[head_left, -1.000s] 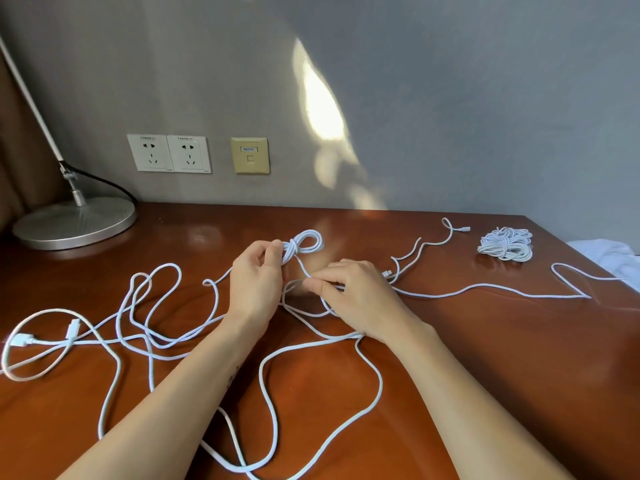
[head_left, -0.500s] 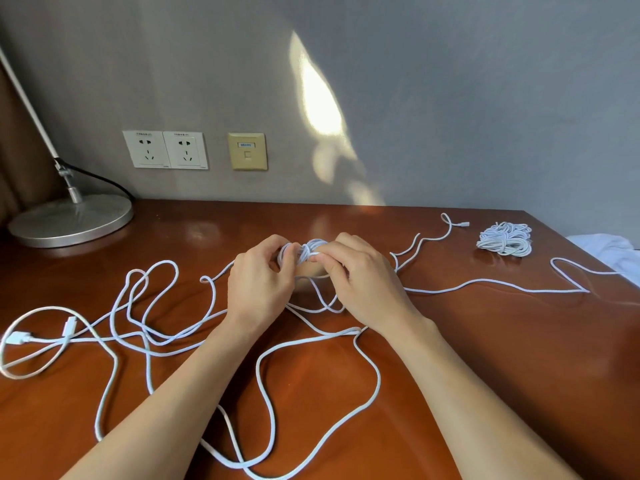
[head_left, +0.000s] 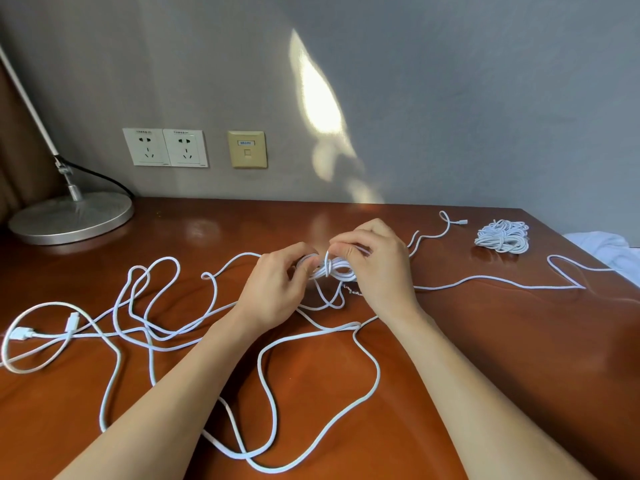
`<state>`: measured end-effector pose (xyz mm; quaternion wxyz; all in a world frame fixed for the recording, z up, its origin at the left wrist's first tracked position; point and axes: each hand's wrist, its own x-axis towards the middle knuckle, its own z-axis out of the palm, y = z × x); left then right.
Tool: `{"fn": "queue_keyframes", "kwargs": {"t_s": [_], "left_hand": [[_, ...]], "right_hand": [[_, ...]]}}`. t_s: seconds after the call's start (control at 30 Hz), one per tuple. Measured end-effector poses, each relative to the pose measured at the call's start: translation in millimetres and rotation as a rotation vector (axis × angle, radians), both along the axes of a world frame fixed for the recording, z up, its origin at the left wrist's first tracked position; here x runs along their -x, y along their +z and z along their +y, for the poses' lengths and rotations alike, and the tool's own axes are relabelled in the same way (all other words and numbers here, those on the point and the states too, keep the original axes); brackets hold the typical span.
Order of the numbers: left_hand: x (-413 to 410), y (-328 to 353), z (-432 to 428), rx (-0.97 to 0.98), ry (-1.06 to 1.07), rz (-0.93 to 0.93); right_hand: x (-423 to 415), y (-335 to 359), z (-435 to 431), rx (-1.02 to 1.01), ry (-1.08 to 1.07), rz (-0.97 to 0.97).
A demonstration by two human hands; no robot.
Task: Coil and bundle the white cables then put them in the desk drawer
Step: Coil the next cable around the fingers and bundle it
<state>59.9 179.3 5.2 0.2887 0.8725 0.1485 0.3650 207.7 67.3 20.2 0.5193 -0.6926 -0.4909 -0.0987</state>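
White cable (head_left: 330, 268) coil at the tabletop's (head_left: 485, 341) middle: my left hand (head_left: 277, 289) and right hand (head_left: 375, 268) pinch it, fingers curled.

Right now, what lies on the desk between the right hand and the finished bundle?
In the head view, only a loose cable end with its plug curls there; the rest of the desk between right hand and bundle is bare wood.

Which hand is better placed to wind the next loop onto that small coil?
Probably the right hand: it pinches the loose strand just above the small coil, while the left hand grips the coil.
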Motion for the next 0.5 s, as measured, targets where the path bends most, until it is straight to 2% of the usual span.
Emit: {"fn": "queue_keyframes", "kwargs": {"t_s": [0.3,0.5], "left_hand": [[3,2,-2,0.088,-0.055,0.027],[2,5,-6,0.163,-0.081,0.005]], "right_hand": [[1,6,-5,0.073,0.067,0.307],[-11,6,-9,0.106,0.009,0.157]]}}
